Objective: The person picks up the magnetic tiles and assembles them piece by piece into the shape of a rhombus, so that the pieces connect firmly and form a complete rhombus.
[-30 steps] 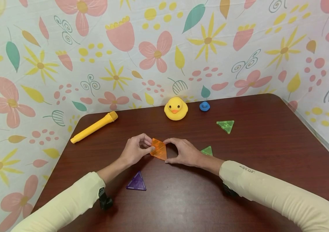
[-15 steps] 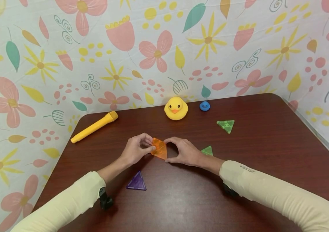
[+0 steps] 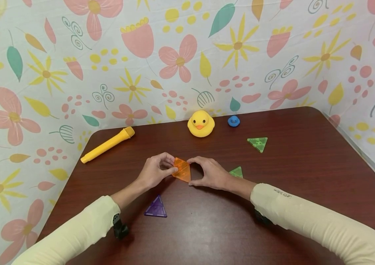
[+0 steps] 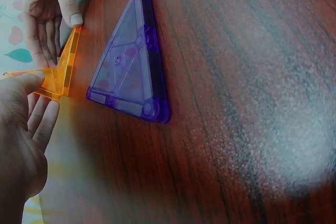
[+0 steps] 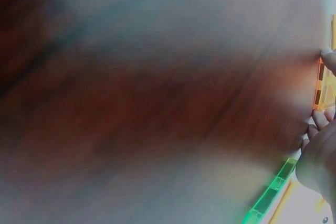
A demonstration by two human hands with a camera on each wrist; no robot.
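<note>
Two see-through orange triangular magnetic tiles meet edge to edge between my hands near the middle of the table. My left hand (image 3: 154,170) pinches the left orange tile (image 4: 48,84) between thumb and fingers. Thumb and fingertip of my right hand (image 3: 214,175) grip the right orange tile (image 3: 185,175) at two of its corners. In the left wrist view the tiles stand at an angle to each other. A purple triangular tile (image 3: 156,207) lies flat in front of my left hand. Just beyond my right wrist lies a green triangular tile (image 3: 236,172), partly hidden by the forearm.
Farther back on the right lies another green triangular tile (image 3: 258,143). A yellow rubber duck (image 3: 200,125) and a small blue duck (image 3: 233,121) sit along the back edge. At the back left is a yellow toy microphone (image 3: 108,145). Flowered cloth (image 3: 181,22) hangs behind the dark wooden table (image 3: 207,235).
</note>
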